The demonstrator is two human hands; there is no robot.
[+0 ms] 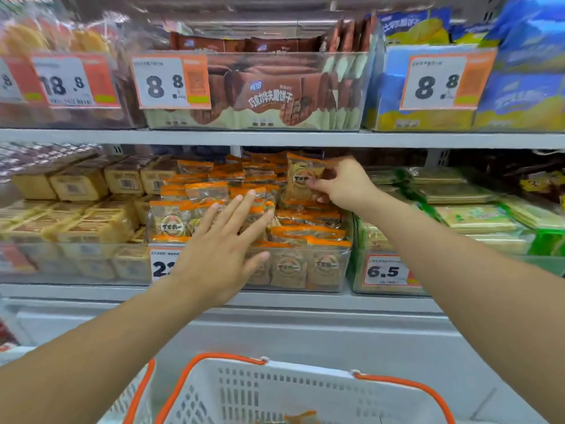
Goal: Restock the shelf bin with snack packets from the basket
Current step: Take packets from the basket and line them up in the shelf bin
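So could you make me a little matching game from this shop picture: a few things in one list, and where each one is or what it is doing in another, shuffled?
Things:
1. left hand
2. right hand
3. basket
4. brown biscuit packs

Places or states:
A. on the upper shelf, behind an 8.8 price tag
B. pinching one orange snack packet above the bin
C. at the bottom of the view, white with orange handles
D. fingers straight, laid over the packets in the bin

Pairs: 1-D, 2-B, 3-C, 4-A
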